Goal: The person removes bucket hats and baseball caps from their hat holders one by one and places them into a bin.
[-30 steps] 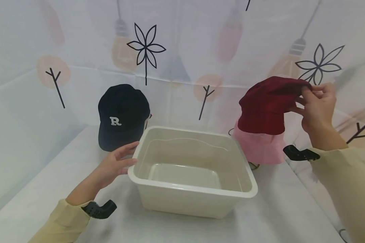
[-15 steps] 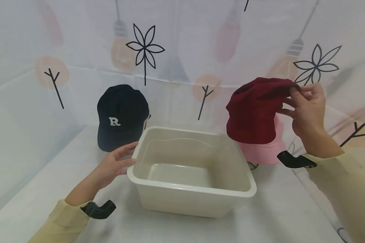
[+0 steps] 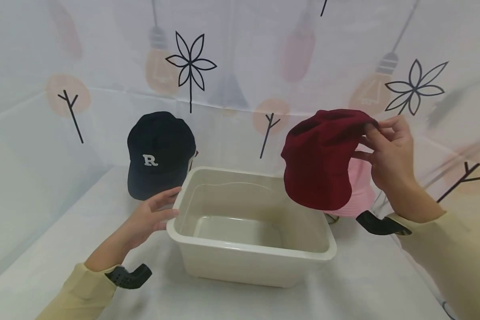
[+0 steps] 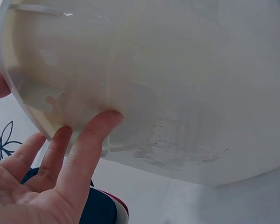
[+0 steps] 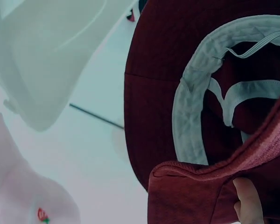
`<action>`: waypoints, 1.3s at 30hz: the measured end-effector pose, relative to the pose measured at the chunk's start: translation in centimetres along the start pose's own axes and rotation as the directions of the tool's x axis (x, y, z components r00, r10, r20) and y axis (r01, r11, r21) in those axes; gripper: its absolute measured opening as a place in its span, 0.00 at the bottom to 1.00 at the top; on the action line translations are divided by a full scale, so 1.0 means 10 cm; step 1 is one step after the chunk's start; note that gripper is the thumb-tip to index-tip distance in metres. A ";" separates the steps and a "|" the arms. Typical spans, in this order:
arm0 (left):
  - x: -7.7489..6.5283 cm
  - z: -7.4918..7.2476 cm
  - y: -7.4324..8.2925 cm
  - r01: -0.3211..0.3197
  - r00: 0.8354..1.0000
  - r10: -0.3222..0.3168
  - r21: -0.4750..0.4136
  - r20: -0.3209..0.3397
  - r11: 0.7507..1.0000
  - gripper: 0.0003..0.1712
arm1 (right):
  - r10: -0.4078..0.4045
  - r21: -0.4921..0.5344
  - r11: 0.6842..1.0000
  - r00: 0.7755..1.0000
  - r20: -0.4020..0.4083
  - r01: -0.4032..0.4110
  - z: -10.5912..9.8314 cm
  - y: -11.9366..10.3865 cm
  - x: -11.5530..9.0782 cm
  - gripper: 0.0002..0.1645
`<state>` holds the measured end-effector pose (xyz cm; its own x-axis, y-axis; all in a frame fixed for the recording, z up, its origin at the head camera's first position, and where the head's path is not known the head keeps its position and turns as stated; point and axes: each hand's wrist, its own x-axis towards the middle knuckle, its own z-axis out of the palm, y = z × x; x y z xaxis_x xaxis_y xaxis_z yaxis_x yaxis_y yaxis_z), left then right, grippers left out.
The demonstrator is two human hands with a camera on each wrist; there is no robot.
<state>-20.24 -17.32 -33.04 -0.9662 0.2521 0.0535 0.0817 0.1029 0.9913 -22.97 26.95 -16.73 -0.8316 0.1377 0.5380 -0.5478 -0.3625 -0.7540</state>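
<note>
Red hat (image 3: 318, 164) is held aloft, seen from the head against the back right corner of the tub (image 3: 240, 264). At the far left, a black cap (image 3: 160, 142) marked with a white R is seen just beyond the left hand (image 3: 146, 218), whose fingers are spread and rested against the tub's left side. To the right, the pink hat (image 3: 360, 193) is partly covered by the red one, whose edge is pinched between the thumb and fingers of the right hand (image 3: 392, 162).

Over the last second, the red hat has been carried leftward and lowered, away from the pink hat's top; it is judged to be in mid-carry, supported by the hand alone.

From the right wrist, the red hat's pale inner band (image 5: 189, 112) and a strawberry (image 5: 42, 215) on the pink hat are shown, both hidden from the head. From the left wrist, the thumb is seen against the tub's outer wall.
</note>
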 end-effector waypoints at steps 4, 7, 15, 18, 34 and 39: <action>0.03 0.00 -0.04 0.003 1.000 -0.003 0.001 -0.007 1.000 0.40 | -0.007 0.005 1.000 0.999 0.049 0.006 0.08 0.04 -0.07 0.11; 0.03 0.00 -0.05 0.003 1.000 -0.003 0.008 -0.014 1.000 0.40 | -0.006 -0.008 1.000 0.996 0.093 0.007 0.13 0.08 -0.12 0.10; 0.03 0.00 -0.03 0.003 1.000 -0.003 0.000 -0.008 1.000 0.40 | 0.001 -0.070 0.998 0.987 0.163 0.011 0.30 0.20 -0.21 0.06; 0.03 0.00 -0.03 -0.002 1.000 0.002 -0.005 -0.001 1.000 0.40 | 0.017 -0.113 0.994 0.984 0.177 0.003 0.37 0.25 -0.24 0.06; -0.03 0.00 0.05 -0.011 1.000 0.012 -0.013 0.021 1.000 0.39 | 0.124 -0.356 0.934 0.932 0.339 0.005 0.56 0.54 -0.31 0.10; -0.03 0.01 0.06 -0.013 1.000 0.014 -0.012 0.020 1.000 0.39 | 0.151 -0.377 0.926 0.911 0.383 0.005 0.60 0.63 -0.25 0.10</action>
<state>-19.88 -17.26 -32.46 -0.9598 0.2730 0.0647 0.0918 0.0880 0.9919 -23.83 18.75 -20.59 -0.8058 -0.2824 0.5205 -0.5457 0.0128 -0.8379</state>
